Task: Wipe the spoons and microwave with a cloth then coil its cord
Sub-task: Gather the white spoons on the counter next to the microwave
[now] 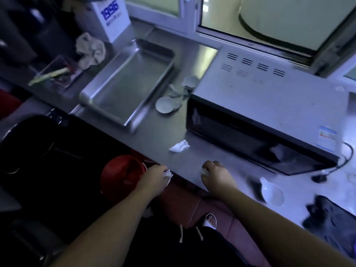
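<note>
Left grip (154,177) — crumpled white wad (168,174)

A single head-worn view looks steeply down and forward over the counter (169,130), close above both forearms.

The counter (165,132) is brushed metal with a dull sheen, and the tray (84,95) on it is smoother, shinier steel. The microwave (269,97) has a matt grey metal top and a glossy black door (240,139); the white spoon (272,193) looks smooth and glossy. The scrap (168,174) pinched in my left hand (156,178) is crumpled white paper.
</note>
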